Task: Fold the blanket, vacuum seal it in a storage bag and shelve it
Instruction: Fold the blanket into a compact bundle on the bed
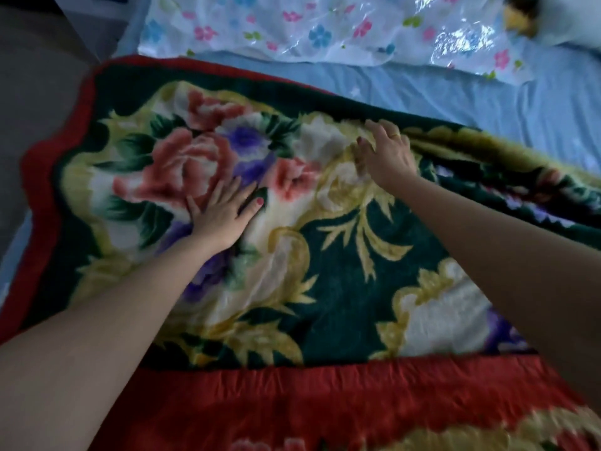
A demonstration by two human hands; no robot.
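Beneath everything lies a bed (487, 102) dressed in a pale blue sheet, and your blanket (341, 288) is spread over its near and left part, reaching from the near edge up toward the middle. It is a thick, plush blanket with a dark green ground, big pink and purple flowers on cream, yellow leafy scrolls and a red satin border that runs along the left edge and across the near side. On the right the fabric is bunched and doubled over itself in a raised fold. Your left hand (224, 213) lies flat on the flower pattern left of centre, fingers straight and slightly spread, palm down, pressing on the pile and holding nothing. Your right hand (387, 154) sits farther away and to the right, at the edge of the raised fold; its fingers are bent down into the cream and yellow fabric, though motion blur keeps me from telling whether they actually pinch it. At the far side of the bed, well apart from the blanket, lies a clear storage bag (325, 30) printed with small coloured flowers, flat and shiny.
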